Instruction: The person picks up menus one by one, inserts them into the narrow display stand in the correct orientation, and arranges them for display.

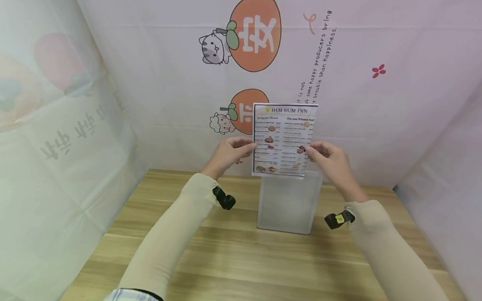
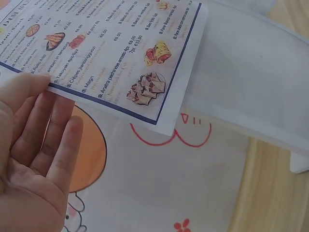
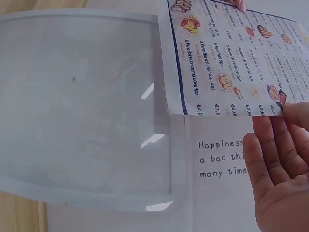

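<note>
A printed menu sheet (image 1: 282, 141) headed "DIM SUM INN" is held upright in the air between both hands. My left hand (image 1: 228, 154) pinches its left edge, thumb in front and fingers behind. At the opposite edge, my right hand (image 1: 332, 162) pinches the paper the same way. Just below and behind the sheet stands a clear plastic sign holder (image 1: 287, 205) on the table, its top partly covered by the paper. In the right wrist view the holder's pale rounded panel (image 3: 82, 106) shows beside the menu's lower edge (image 3: 176, 72).
The wood-grain table (image 1: 235, 268) reaches back to a white printed cloth (image 1: 167, 74) with orange fruit and cartoon animals. More cloth hangs at the left side (image 1: 31, 180) and the right side (image 1: 449, 148). Dark wrist cameras (image 1: 224, 198) sit on both sleeves.
</note>
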Available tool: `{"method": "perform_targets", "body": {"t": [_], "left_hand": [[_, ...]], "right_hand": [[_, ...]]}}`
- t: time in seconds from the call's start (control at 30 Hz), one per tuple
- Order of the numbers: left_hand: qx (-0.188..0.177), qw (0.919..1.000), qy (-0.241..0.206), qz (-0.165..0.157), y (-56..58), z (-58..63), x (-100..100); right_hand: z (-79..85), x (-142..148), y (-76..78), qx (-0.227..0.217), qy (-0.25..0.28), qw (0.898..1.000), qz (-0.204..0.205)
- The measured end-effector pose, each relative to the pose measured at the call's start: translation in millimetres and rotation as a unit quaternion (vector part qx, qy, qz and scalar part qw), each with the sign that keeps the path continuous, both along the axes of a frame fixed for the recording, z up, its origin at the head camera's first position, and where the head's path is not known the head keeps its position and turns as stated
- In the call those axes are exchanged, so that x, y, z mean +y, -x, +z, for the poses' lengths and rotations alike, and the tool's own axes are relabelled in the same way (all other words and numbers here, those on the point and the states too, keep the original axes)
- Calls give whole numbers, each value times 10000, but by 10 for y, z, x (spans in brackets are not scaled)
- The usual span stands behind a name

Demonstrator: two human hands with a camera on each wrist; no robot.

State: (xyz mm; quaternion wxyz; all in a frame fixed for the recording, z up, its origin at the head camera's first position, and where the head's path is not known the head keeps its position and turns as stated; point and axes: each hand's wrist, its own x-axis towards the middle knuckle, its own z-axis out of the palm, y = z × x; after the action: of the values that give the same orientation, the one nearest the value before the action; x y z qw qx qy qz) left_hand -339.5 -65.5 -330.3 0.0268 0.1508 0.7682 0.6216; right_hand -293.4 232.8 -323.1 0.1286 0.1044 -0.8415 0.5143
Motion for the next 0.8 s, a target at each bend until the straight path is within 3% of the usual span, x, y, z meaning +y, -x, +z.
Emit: {"method": "perform_targets", "body": {"t": [0.47, 0.8], "left_hand": [[180, 9994, -258, -129, 84, 149, 242], [424, 9979, -332, -351, 122, 232, 414]], "right_hand": [[108, 206, 78, 126, 17, 9992, -371], [199, 337, 38, -9, 48, 9982, -600]]}}
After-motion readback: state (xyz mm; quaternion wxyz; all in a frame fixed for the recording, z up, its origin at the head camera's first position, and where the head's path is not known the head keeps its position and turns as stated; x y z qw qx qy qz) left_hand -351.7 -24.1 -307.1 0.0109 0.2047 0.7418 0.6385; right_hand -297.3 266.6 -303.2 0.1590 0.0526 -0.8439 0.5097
